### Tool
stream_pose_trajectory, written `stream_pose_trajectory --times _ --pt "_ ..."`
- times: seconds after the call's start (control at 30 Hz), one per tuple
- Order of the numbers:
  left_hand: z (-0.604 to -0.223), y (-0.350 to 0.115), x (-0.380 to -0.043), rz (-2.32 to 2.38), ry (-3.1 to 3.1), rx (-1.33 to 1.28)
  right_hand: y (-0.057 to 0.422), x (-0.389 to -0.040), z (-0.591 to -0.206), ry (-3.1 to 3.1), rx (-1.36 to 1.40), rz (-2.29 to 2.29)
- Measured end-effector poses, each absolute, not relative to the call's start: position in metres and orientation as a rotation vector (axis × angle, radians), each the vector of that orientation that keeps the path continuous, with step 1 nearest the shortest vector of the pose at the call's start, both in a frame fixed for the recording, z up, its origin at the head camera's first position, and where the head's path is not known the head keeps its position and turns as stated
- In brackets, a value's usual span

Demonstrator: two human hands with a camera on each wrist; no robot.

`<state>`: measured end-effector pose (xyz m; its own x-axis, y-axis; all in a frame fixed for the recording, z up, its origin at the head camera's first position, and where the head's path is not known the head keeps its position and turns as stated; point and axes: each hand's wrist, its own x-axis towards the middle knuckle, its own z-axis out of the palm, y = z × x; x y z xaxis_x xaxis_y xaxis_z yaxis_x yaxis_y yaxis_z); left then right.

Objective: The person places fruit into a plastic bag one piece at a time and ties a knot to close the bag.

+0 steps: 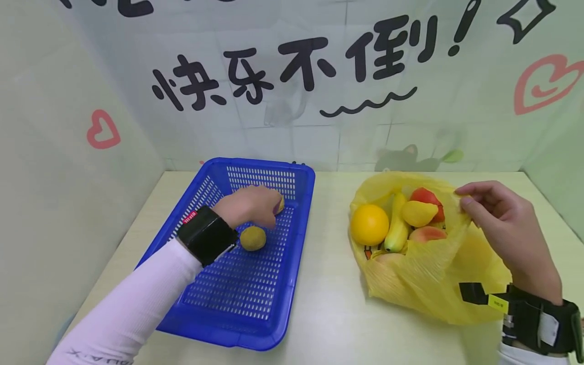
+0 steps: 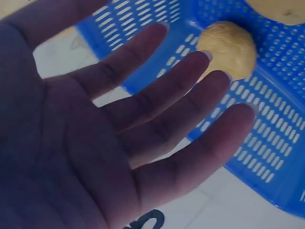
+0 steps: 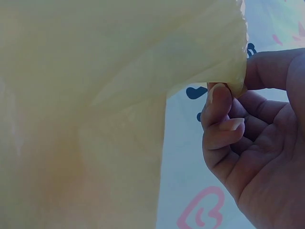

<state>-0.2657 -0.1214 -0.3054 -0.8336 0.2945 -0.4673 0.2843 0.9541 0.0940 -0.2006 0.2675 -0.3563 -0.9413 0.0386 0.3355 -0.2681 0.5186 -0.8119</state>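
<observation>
Over the blue plastic basket (image 1: 285, 324) my left hand (image 1: 251, 205) reaches in, with its fingers loosely extended in the left wrist view and nothing gripped. A round, tan potato-like item (image 2: 228, 50) lies by the fingertips, partly covered by them. Another such item (image 1: 253, 238) rests on the basket floor, below the hand in the head view. My right hand (image 1: 511, 223) pinches the rim of a yellow plastic bag (image 1: 424, 274) between thumb and fingers. Inside the bag are an orange (image 1: 369, 225), a banana (image 1: 397, 225), a yellow mango-like fruit (image 1: 418, 213), a peach (image 1: 427, 234) and a red item (image 1: 426, 196).
The basket and the bag stand apart on a pale wooden table (image 1: 328, 304). Behind them rises a light backdrop (image 1: 296, 142) with black lettering and pink hearts. Side panels close in the table at left and right.
</observation>
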Motion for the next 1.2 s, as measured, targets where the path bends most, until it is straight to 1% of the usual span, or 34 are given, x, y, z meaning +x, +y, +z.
stream_pose_trajectory --times 0.13,0.4,0.57,0.83,1.03,1.2 --pt "-0.316 -0.131 -0.262 -0.028 2.550 0.348 0.266 -0.200 -0.357 -2.448 0.190 1.387" --pt "-0.345 -0.145 -0.260 0.056 2.481 0.296 0.265 -0.200 -0.358 -2.432 0.231 1.380" --pt "-0.359 -0.148 -0.261 -0.023 2.470 0.348 0.266 -0.200 -0.358 -2.434 0.231 1.383" --pt "-0.376 -0.151 -0.261 -0.006 2.579 0.450 0.268 -0.200 -0.358 -2.447 0.221 1.386" --pt "-0.379 -0.151 -0.262 -0.035 2.609 0.518 0.269 -0.200 -0.357 -2.442 0.228 1.383" --pt "-0.379 -0.151 -0.262 -0.022 2.614 0.514 0.270 -0.199 -0.356 -2.442 0.238 1.406"
